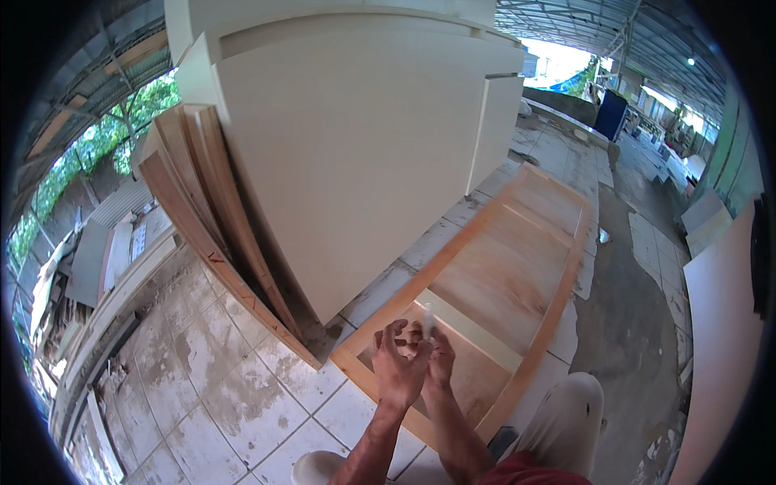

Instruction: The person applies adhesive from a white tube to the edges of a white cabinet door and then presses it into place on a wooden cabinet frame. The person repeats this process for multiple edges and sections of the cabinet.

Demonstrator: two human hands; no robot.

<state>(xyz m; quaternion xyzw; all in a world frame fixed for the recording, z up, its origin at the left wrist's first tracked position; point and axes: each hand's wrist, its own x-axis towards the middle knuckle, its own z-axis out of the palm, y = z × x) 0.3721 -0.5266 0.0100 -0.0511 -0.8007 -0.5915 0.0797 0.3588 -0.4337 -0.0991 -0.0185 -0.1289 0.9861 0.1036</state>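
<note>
Both my hands are held together above the near end of a wooden door panel (485, 250) lying flat on the floor. In my right hand (440, 360) is a small whitish, translucent thing, narrow and upright like a little bottle or tube (428, 317); its outline is blurred. My left hand (398, 368) is close beside it, fingers curved and apart, holding nothing that I can see. A pale wooden crosspiece (477, 335) spans the panel just beyond my hands. The panel has an orange-brown frame and stained inner fields.
A large cream cabinet (347, 145) stands beyond the panel. Several wooden boards (194, 186) lean against its left side. White floor tiles (275, 380) are dirty and partly broken, with grey concrete (622, 307) at right. A pale board (719, 323) stands at the right edge. My knee (566, 412) is beside the panel.
</note>
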